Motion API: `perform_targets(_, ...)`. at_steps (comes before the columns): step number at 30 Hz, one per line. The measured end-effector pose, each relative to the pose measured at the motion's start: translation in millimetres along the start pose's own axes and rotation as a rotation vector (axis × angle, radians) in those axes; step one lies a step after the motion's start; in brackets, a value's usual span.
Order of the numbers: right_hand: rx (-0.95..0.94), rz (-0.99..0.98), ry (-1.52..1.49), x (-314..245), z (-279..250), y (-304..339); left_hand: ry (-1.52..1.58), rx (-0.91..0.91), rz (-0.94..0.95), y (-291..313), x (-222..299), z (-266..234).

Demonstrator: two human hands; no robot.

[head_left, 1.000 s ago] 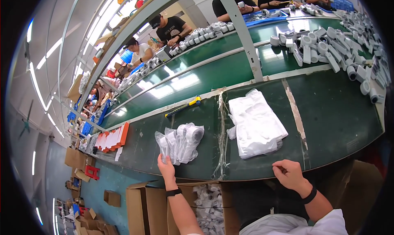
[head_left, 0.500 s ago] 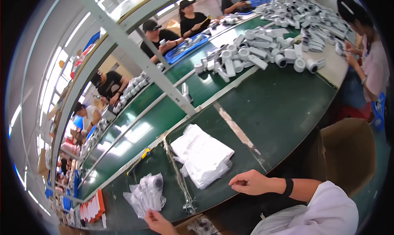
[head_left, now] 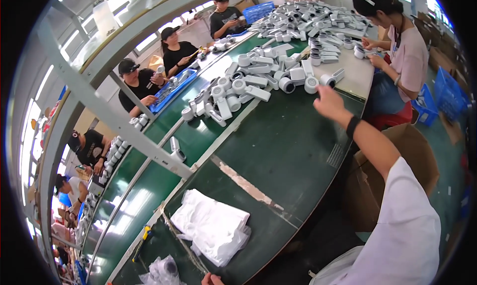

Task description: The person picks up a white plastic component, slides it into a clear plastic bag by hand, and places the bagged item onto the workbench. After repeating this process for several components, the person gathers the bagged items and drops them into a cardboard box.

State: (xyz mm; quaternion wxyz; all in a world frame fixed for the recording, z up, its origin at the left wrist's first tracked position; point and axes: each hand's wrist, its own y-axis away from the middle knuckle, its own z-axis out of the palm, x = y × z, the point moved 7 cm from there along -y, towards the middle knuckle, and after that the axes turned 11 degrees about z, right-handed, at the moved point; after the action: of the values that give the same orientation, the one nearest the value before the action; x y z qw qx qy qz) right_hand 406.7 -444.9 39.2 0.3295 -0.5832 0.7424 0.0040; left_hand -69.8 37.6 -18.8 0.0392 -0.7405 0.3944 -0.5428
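Observation:
My right hand (head_left: 329, 102) reaches far across the green table, against the near edge of a heap of pale grey plastic parts (head_left: 258, 81). Each part has a round head and a flat arm. Beside its fingers lies one part (head_left: 311, 85) with a round ribbed end; blur hides whether they grip it. Only some fingers of my left hand (head_left: 212, 279) show at the lower edge, by the table rim. Near it lies a stack of white plastic bags (head_left: 211, 228). Further left, a clear bag (head_left: 163, 271) wraps a part with a dark round end.
A yellow-handled cutter (head_left: 142, 242) lies on the green table (head_left: 278, 150). A metal frame post (head_left: 124, 126) rises across the left. An open cardboard box (head_left: 365, 195) stands below the table at right. A co-worker (head_left: 407, 61) sits at the far right; several others work across the belt.
My right hand has moved forward from beside the white bags to the heap's edge. My left hand has left the clear bag. The view has swung right, so things sit further left.

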Motion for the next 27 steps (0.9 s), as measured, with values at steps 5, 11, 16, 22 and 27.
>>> perform_targets(5,0.1,0.08,0.368,90,20,-82,-0.178,0.046,0.164,0,11,-2)
perform_targets(11,0.025,-0.072,0.642,113,32,-112,-0.21,0.001,0.092,-8,6,8)
perform_targets(16,0.002,-0.155,0.597,108,38,-113,-0.164,0.079,0.024,4,-28,2)
perform_targets(22,-0.041,-0.458,0.375,91,17,-77,-0.037,-0.148,0.018,-18,25,18)
perform_targets(27,-0.357,-0.394,0.04,-11,-31,50,-0.202,-0.323,0.35,-40,78,49)
